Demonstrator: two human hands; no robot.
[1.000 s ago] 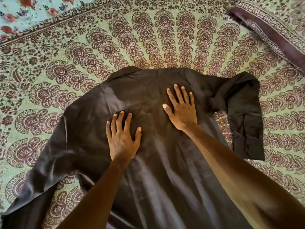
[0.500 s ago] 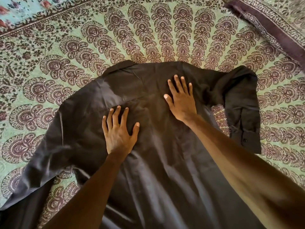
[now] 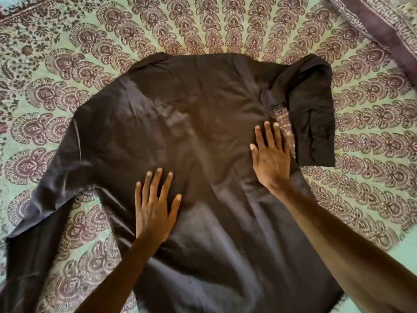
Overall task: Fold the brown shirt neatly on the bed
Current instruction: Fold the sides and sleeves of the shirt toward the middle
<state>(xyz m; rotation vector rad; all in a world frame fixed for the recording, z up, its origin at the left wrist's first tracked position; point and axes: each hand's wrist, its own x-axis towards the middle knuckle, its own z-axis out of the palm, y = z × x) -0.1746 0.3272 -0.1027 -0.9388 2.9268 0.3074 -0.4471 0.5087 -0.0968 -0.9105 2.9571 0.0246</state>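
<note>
The brown shirt [image 3: 198, 123] lies spread out, back side up, on the patterned bed cover [image 3: 56, 71], its collar at the far side. Its right sleeve [image 3: 313, 114] is bent back toward me, cuff near the right side seam. The left sleeve [image 3: 36, 213] trails off to the lower left. My left hand [image 3: 154, 208] rests flat on the middle of the shirt, fingers spread. My right hand [image 3: 270, 157] presses flat on the shirt's right edge, just beside the folded sleeve. Neither hand grips any cloth.
A folded patterned cloth with a dark purple border [image 3: 388, 32] lies at the top right corner. The green and maroon bed cover extends on all sides of the shirt.
Both hands have slid toward me over the shirt. My right hand moved from the upper back out to the right edge by the sleeve. The view shifted closer.
</note>
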